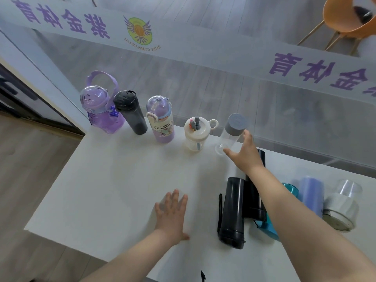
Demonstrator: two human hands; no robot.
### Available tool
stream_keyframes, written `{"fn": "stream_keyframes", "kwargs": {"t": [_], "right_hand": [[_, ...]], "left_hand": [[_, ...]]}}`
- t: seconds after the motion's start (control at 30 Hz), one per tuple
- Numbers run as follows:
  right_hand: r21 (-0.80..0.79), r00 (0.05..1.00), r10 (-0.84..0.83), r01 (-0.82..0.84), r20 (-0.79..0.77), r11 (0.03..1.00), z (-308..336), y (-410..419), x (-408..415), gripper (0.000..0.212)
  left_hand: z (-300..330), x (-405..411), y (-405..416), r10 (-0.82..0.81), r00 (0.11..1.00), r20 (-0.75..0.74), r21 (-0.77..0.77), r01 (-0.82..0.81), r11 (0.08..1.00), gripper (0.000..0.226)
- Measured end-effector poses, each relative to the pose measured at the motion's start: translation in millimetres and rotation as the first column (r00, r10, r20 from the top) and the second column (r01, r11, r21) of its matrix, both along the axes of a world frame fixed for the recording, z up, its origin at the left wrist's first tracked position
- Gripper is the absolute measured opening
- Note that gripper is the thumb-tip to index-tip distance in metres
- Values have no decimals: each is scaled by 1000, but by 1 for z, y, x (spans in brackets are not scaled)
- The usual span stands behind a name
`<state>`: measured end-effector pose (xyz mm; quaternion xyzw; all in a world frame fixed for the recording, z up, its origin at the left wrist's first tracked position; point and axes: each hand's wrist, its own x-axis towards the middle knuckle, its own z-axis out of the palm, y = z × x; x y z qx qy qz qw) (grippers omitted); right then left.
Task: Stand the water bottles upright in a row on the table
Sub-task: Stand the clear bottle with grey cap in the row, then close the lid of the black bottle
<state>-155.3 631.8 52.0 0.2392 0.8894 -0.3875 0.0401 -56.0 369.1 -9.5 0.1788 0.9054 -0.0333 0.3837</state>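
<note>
Several bottles stand upright in a row along the table's far edge: a big purple one, a black one, a lilac domed one, a short white one and a clear one with a grey cap. My right hand is right beside the clear bottle, fingers spread and holding nothing. My left hand rests flat on the table. To the right lie a black bottle with a strap, a second black bottle, a teal one, a lavender one and a clear-and-white one.
A glass partition with purple lettering runs just behind the row. An orange chair stands beyond it. The table's left edge drops to a wooden floor. My right forearm crosses over the lying bottles.
</note>
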Motion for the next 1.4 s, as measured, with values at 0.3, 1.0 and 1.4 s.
{"fn": "stream_keyframes", "kwargs": {"t": [0.3,1.0,1.4], "right_hand": [[115,999,-3,-2,36,993,-14,16,86,66],[239,978,6,-56,207,970,-31,13,226,63],[368,968,55,-145,243,918,-35,17,276,63]], "left_hand": [[-2,-4,-5,48,997,-62,88,-42,995,86],[32,52,89,249,888,386,557,-440,705,81],[25,88,111,171,910,376,509,-358,783,81]]}}
